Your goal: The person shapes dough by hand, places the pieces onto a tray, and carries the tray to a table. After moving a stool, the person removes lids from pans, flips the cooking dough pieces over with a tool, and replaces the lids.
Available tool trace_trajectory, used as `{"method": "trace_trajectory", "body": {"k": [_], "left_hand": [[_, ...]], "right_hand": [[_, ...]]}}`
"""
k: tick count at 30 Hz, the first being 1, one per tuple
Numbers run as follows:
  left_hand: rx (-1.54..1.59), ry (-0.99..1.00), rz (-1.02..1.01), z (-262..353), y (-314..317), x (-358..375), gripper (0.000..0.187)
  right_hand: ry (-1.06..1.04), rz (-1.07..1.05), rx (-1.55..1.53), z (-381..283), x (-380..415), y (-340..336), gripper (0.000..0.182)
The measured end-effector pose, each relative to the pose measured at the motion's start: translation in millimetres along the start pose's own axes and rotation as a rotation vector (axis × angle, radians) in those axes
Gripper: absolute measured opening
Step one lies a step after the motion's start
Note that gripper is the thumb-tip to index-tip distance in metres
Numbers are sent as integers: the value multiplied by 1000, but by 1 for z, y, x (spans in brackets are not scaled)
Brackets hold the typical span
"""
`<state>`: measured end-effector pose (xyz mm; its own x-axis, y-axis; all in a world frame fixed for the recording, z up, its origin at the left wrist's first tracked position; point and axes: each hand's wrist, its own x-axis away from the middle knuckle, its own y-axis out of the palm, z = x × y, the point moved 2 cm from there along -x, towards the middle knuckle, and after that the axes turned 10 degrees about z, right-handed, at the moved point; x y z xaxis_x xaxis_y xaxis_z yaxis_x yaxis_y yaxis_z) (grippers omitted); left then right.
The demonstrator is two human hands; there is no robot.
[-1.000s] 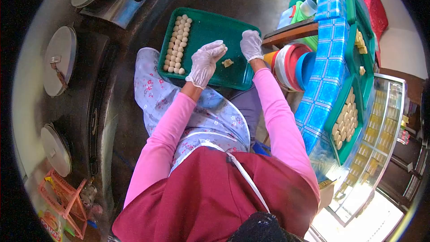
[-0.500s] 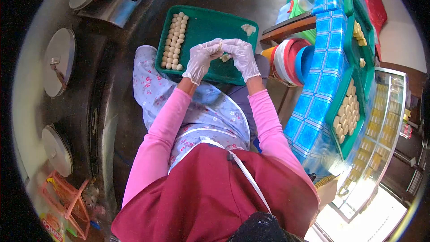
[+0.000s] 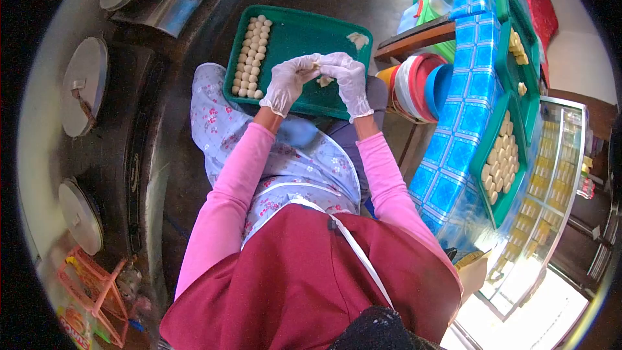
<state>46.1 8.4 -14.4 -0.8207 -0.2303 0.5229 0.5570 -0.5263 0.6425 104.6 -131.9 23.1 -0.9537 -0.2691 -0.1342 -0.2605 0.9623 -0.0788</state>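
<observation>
The left hand (image 3: 289, 82) and the right hand (image 3: 345, 79) were up over the big green tray (image 3: 311, 32), in thin, see-through white gloves. Their fingers were curled in, and the tips met above the middle of the tray. The gaps between the fingers were too small to see into. There might have been a tiny pale bit pinched there, but I could not tell, because the gloves were almost the same color.

The white balls (image 3: 249, 58) sat in tidy, touching rows along the left side of the tray. A small pale lump (image 3: 325, 81) lay on the tray under the hands, and the right hand hid some of it. A flat pale scrap (image 3: 357, 40) lay near the tray's far right corner. The hands and wrists covered parts of the tray's near edge.

The flowery apron (image 3: 272, 155) was on the near side of the tray. To the right of the tray were a red round thing (image 3: 424, 84) and a blue round thing (image 3: 439, 87), partly tucked behind the surface (image 3: 453, 136) with its blue checked cover. Farther right of the big tray, another green tray (image 3: 480, 167) held flat pale rounds (image 3: 500, 165), too crowded to count.
</observation>
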Motion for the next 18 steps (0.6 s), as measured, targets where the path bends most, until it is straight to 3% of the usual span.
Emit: {"method": "trace_trajectory", "body": {"k": [2, 5, 8, 11, 12, 16, 18], "left_hand": [[-157, 184, -14, 1, 0, 4, 22], [-39, 41, 112, -9, 1, 4, 26], [60, 106, 182, -26, 2, 4, 32], [120, 235, 211, -25, 30, 38, 40], [125, 256, 222, -24, 34, 43, 45], [-271, 251, 275, -13, 16, 42, 46], [-291, 225, 245, 1, 17, 46, 45]], "right_hand": [[-365, -4, 158, 4, 2, 0, 9], [-7, 103, 17, 7, 8, 4, 9], [212, 220, -71, 8, 9, 12, 8], [266, 302, -94, 12, 12, 16, 10], [156, 274, -110, 7, 12, 18, 12], [334, 167, -101, -10, 10, 7, 14], [450, 88, -178, -4, 4, 1, 14]]}}
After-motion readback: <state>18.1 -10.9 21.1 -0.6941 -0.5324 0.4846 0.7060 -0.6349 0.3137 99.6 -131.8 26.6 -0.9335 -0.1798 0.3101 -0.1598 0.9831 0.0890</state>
